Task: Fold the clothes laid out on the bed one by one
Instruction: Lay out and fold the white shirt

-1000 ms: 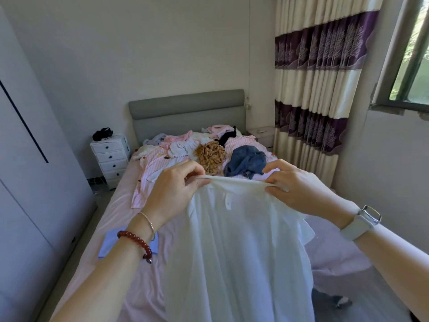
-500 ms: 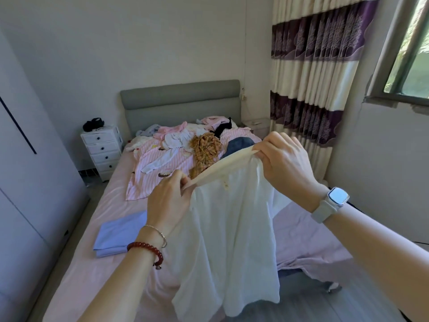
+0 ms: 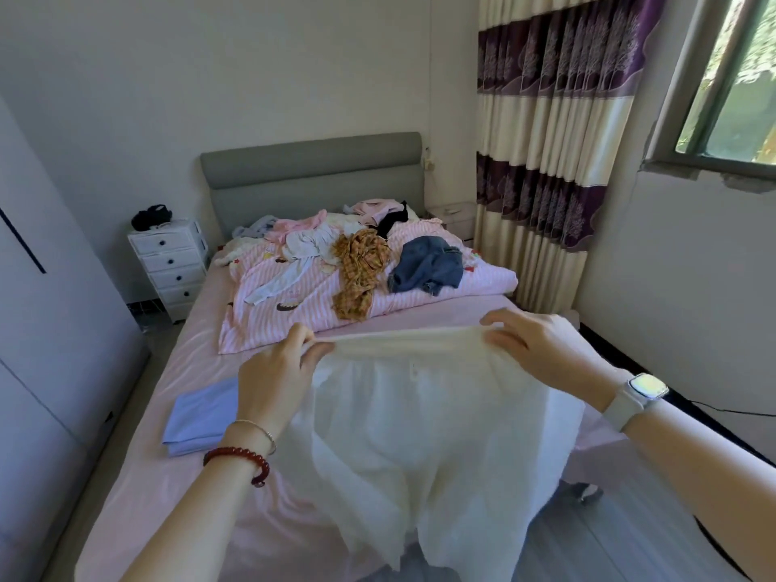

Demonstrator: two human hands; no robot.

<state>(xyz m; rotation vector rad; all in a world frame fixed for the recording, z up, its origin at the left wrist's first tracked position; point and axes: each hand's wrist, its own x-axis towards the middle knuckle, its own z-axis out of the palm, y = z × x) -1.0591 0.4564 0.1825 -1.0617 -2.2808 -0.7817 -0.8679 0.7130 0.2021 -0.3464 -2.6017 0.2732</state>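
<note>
Two hands on one white garment

Both pinching top edge of thin white fabric garment [image 3: 428,422], stretched level between left hand [image 3: 275,378] and right hand [image 3: 541,350]. Lower part draped over foot of pink-sheeted bed [image 3: 138,489]. Folded light-blue cloth [image 3: 201,417] left of it. Unfolded clothes pile [image 3: 361,258] near grey headboard.

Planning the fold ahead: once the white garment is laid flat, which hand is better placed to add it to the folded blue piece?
Probably the left hand: the folded blue piece lies beside its wrist. The right hand grips the white garment near the bed's far side.
</note>
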